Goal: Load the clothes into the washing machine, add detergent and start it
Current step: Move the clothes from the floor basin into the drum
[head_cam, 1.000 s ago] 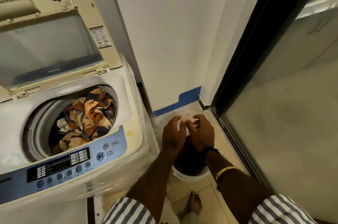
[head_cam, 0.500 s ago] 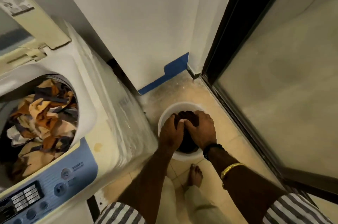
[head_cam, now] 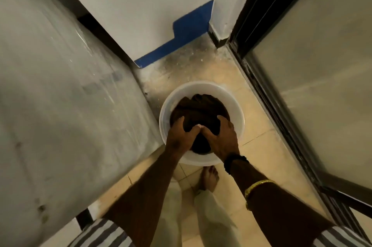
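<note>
1. Step in hand, by the look of it: loading; more clothes being gathered from the white bucket (head_cam: 239, 113) on the floor, at the centre of the view; detergent and start seemingly not yet reached.
2. Dark brown cloth (head_cam: 201, 109) bunched inside the bucket, filling most of it; no other garment visible.
3. Left hand (head_cam: 181, 136) at about 7 o'clock of the bucket, pressed down on the cloth; fingers (head_cam: 178, 121) curled and spread a little, digging into the near left of the bundle.
4. Right hand (head_cam: 223, 138) at about 5 o'clock, likewise on the cloth; fingers (head_cam: 224, 120) bent over the near right of the bundle, slightly apart; thumbs of both hands close together at the middle, touching or nearly so.
5. Grip not plainly closed yet; cannot tell whether the cloth is pinched or merely pressed.
6. Washing machine (head_cam: 60, 105) at 9 o'clock, only its side wall in view, just beside the bucket; drum opening out of sight.
7. Next move, probably: close both hands round the bundle, lift clear of the rim, swing up towards 10 o'clock to the drum; care needed for trailing ends catching on the bucket.
</note>
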Demonstrator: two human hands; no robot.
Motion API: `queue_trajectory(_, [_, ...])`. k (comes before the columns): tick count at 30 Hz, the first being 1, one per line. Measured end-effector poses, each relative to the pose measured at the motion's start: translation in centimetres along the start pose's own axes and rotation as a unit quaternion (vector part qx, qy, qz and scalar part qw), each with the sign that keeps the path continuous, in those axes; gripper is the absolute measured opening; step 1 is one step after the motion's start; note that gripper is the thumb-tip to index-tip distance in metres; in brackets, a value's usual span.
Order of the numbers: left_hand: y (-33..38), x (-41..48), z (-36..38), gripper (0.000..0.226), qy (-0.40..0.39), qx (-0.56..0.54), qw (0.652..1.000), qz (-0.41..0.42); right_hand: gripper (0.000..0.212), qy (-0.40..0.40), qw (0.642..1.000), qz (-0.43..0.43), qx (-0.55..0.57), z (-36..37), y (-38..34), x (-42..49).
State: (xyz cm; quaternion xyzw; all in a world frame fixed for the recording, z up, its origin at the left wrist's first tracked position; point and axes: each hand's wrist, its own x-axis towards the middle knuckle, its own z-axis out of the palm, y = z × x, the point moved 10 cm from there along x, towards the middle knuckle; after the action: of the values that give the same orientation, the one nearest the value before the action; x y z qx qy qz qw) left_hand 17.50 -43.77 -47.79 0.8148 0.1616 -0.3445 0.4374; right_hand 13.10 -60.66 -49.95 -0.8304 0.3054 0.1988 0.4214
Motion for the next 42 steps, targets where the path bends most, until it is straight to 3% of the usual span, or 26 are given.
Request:
queue_trajectory(5, [-4.9, 5.4, 2.1, 0.088, 0.013, -0.034, 0.998, -0.045, 0.092, -0.008, 1.000, 0.016, 0.004, 3.2, 3.4, 4.4])
queue_trajectory(11, [-10.0, 10.8, 3.5, 0.088, 0.064, -0.136, 0.983, -0.105, 0.115, 0.029, 0.999, 0.015, -0.007, 4.2, 6.3, 9.2])
queue_trajectory(20, [-13.8, 15.3, 6.0, 0.095, 0.127, -0.134, 0.976, -0.117, 0.116, 0.047, 0.997, 0.043, -0.038, 6.7, 10.9, 14.3])
queue_trajectory(24, [-15.3, 16.5, 6.4, 0.097, 0.128, -0.129, 0.973, -0.141, 0.101, 0.039, 0.992, 0.089, -0.075, 8.5, 13.3, 15.8])
queue_trajectory(27, [-16.7, 17.9, 6.9, 0.088, 0.097, -0.144, 0.970, -0.172, 0.069, 0.032, 0.976, 0.077, -0.199, 8.7, 13.4, 16.6])
queue_trajectory(29, [-17.9, 19.0, 7.7, 0.084, 0.068, -0.162, 0.964, -0.200, 0.055, 0.031, 0.972, 0.058, -0.226, 9.1, 13.1, 16.8])
queue_trajectory(33, [-19.3, 20.0, 8.6, 0.064, 0.047, -0.127, 0.971, -0.196, 0.071, -0.003, 0.994, 0.086, -0.069, 11.2, 14.3, 17.2])
queue_trajectory(39, [-19.7, 20.4, 9.2, 0.069, 0.032, -0.183, 0.950, -0.249, 0.117, 0.049, 0.981, 0.155, 0.105, 11.4, 15.5, 17.6])
queue_trajectory(42, [-20.0, 20.9, 9.4, 0.062, 0.032, -0.189, 0.947, -0.259, 0.117, 0.024, 0.974, 0.190, 0.122, 11.4, 16.3, 18.6])
